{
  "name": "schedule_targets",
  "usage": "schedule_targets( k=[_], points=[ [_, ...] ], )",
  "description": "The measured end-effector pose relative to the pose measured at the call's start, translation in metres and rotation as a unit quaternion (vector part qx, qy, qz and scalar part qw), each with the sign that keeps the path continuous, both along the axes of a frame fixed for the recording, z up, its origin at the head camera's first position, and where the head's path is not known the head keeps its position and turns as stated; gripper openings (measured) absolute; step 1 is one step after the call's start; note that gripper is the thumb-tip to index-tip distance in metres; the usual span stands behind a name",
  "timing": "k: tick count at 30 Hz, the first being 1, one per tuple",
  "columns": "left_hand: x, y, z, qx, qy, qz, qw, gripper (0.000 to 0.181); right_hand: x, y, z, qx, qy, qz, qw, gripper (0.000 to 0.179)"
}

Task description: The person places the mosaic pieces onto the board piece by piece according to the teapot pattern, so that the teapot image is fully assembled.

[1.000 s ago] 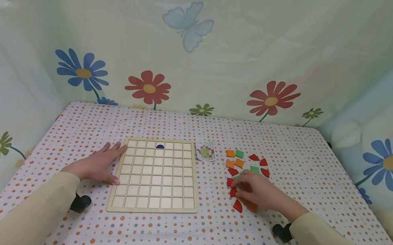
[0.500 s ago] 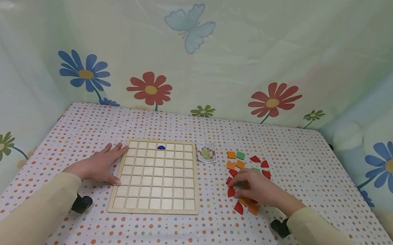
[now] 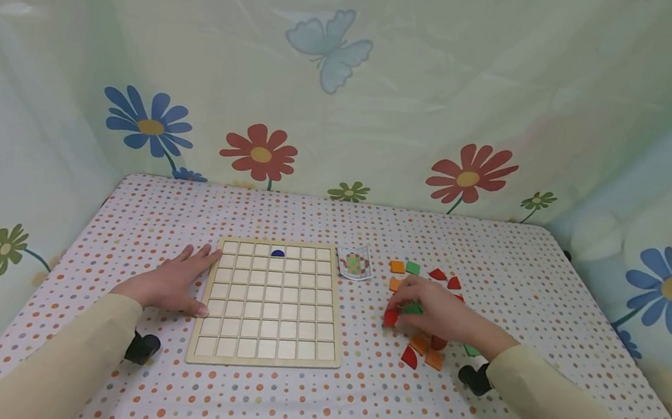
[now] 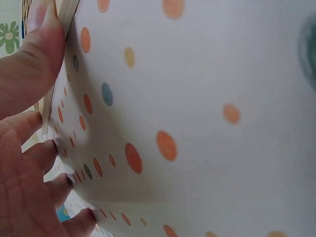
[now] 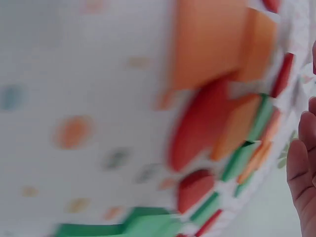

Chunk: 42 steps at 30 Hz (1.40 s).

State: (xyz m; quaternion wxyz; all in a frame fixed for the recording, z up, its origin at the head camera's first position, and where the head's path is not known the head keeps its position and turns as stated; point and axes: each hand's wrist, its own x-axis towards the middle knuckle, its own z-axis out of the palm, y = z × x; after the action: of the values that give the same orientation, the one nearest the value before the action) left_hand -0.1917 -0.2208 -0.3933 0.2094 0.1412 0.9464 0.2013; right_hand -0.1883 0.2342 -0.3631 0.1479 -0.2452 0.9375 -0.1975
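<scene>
A square wooden grid board [image 3: 263, 365] lies on the table, with a dark blue half-round tile [image 3: 278, 253] in its top row. My left hand [image 3: 172, 281] lies spread along the board's left side. Its thumb [image 4: 37, 59] touches the board's edge in the left wrist view. Over the loose tiles, my right hand [image 3: 439, 311] pinches a red tile [image 3: 391, 317] between thumb and fingers. Its exact shape is partly hidden by the fingers. In the right wrist view only some fingers [image 5: 303, 173] show at the right edge, and the tiles below are blurred.
Around the right hand lie orange tiles [image 3: 434, 359], red quarter-round tiles [image 3: 409, 357] and green tiles [image 3: 413, 267]. A small pattern card [image 3: 354, 263] lies right of the board's upper corner. Flowered curtains [image 3: 354, 101] stand behind and beside the dotted table.
My right hand has shifted slightly up and left, now with the red tile at its fingertips. More tiles show beneath it. The left hand stays at the board.
</scene>
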Motion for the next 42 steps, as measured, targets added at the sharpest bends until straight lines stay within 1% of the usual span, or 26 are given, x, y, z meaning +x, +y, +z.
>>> schedule_targets(
  k=[3,10,13,16,21,27,34,38,42],
  points=[
    [0.000,0.000,0.000,0.001,0.000,0.000,1.0000,0.107,-0.007,-0.010,0.005,-0.004,0.013,0.006,0.9999,0.016],
    [0.000,-0.001,-0.002,0.003,0.002,0.002,1.0000,0.107,-0.027,-0.044,0.006,-0.018,0.015,0.008,0.9997,0.015],
    [0.000,0.000,-0.002,0.003,0.004,0.000,1.0000,0.107,-0.035,-0.062,0.005,-0.033,0.011,0.022,0.9992,0.015],
    [0.000,0.000,-0.002,0.001,0.005,0.000,1.0000,0.106,-0.042,-0.079,0.002,-0.045,0.014,0.044,0.9979,0.014],
    [0.000,0.001,-0.001,-0.002,0.002,0.001,1.0000,0.106,-0.054,-0.109,0.001,-0.051,0.018,0.070,0.9961,0.018],
    [-0.002,0.000,-0.001,-0.002,-0.003,-0.003,1.0000,0.107,-0.069,-0.142,-0.001,-0.048,0.009,0.067,0.9966,0.019],
    [-0.003,0.000,-0.002,-0.002,-0.007,-0.002,1.0000,0.107,-0.082,-0.173,-0.004,-0.060,0.001,0.048,0.9970,0.019],
    [-0.003,0.000,-0.001,0.000,-0.007,0.001,1.0000,0.107,-0.088,-0.187,-0.009,-0.051,0.007,0.066,0.9965,0.020],
    [-0.002,0.000,-0.001,0.001,-0.008,0.003,1.0000,0.108,-0.093,-0.198,-0.014,-0.040,0.004,0.075,0.9964,0.020]
  ],
)
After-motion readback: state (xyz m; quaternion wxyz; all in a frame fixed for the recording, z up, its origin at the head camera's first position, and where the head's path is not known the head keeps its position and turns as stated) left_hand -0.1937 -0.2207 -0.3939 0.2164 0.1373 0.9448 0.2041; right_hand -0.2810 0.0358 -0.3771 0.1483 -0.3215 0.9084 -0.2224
